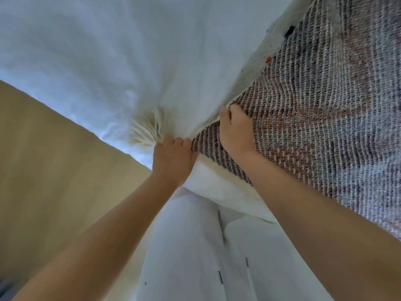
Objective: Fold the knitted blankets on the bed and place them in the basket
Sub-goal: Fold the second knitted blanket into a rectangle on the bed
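Note:
A knitted blanket, grey and white with rust-red patches, lies across the right side of the white bed. Its cream edge and a tuft of cream fringe sit at the bed's near corner. My left hand is closed on the blanket's corner right beside the fringe. Just to its right, my right hand rests on the knit with its fingers curled over the blanket's cream edge, gripping it. No basket is in view.
A tan floor fills the left side below the bed's edge. My legs in white trousers stand against the bed at the bottom centre. A small black spot shows near the blanket's upper edge.

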A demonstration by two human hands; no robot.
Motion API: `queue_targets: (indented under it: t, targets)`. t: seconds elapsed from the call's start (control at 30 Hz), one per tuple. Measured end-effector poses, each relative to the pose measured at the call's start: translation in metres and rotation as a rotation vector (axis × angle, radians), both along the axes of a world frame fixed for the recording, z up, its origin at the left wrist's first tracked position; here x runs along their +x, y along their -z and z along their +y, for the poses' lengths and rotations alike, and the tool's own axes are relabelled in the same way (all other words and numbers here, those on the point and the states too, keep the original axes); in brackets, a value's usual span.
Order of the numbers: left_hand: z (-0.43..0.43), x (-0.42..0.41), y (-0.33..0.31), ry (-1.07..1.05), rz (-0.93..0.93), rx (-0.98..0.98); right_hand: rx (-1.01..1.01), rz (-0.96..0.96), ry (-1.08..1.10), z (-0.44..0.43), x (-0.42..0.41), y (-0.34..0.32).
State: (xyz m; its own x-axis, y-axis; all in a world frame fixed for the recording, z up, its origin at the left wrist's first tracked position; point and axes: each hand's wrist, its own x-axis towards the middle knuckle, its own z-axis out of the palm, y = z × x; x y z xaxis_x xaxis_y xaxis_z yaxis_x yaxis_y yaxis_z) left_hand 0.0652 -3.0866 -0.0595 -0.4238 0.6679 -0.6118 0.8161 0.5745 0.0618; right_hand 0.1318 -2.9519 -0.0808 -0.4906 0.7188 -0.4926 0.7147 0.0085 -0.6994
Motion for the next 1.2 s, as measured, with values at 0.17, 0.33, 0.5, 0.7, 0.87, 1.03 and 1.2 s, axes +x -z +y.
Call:
queue_targets:
  t: [0.17,0.33,0.5,0.7,0.87,1.03,1.2]
  targets:
    - [-0.018,0.003,-0.008,-0.153,0.113,-0.229,-0.039,-0.037,-0.206,-0.015,0.002,0.008]
    - [0.009,0.010,-0.013,-0.365,0.018,-0.302,-0.289,-0.260,-0.224,0.010,-0.022,0.007]
    - [0.064,0.002,-0.029,-0.223,-0.065,-0.177,-0.107,-0.277,-0.108,0.077,-0.030,-0.011]
    - [0.143,-0.006,-0.003,-0.294,-0.270,0.219,0.105,-0.417,0.096,0.133,-0.020,-0.007]
    - [0.173,-0.020,0.021,-0.315,-0.376,0.257,0.010,-0.526,0.073,0.151,-0.033,0.000]
    - [0.165,-0.044,0.027,-0.345,-0.468,0.271,0.070,-0.368,0.207,0.161,-0.054,0.000]
    - [0.170,-0.053,0.036,-0.389,-0.566,0.173,0.055,-0.417,0.239,0.139,-0.067,0.017]
